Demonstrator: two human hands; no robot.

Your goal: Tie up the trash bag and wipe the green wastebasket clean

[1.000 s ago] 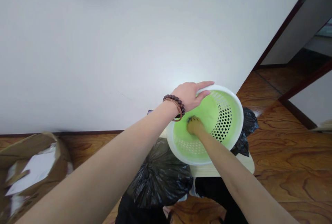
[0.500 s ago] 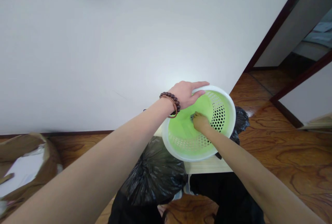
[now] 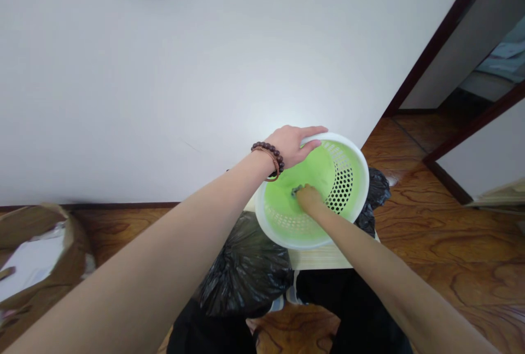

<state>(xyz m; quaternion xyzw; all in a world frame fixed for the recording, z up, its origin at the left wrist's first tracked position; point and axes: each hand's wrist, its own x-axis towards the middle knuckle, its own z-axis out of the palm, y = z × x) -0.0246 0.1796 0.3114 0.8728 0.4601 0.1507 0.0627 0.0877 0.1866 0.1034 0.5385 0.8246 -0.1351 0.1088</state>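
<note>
A round perforated basket [image 3: 353, 163], white outside and light green inside, is tilted toward me on a small pale wooden table [image 3: 318, 258]. My left hand [image 3: 293, 143], with a bead bracelet at the wrist, grips the basket's upper left rim, thumb inside. My right hand [image 3: 308, 199] reaches down into the basket, fingers curled on a small dark cloth or pad [image 3: 296, 190] pressed against the green bottom.
A full black rubbish bag [image 3: 246, 269] sits below the basket on the left, and more black plastic [image 3: 375, 192] shows behind it on the right. A cardboard box with papers [image 3: 35, 266] stands at far left. White wall ahead; wooden floor and doorway to the right.
My right hand has slid inside the basket, first up toward the holes, then back left toward the centre. The left hand has kept its hold on the rim.
</note>
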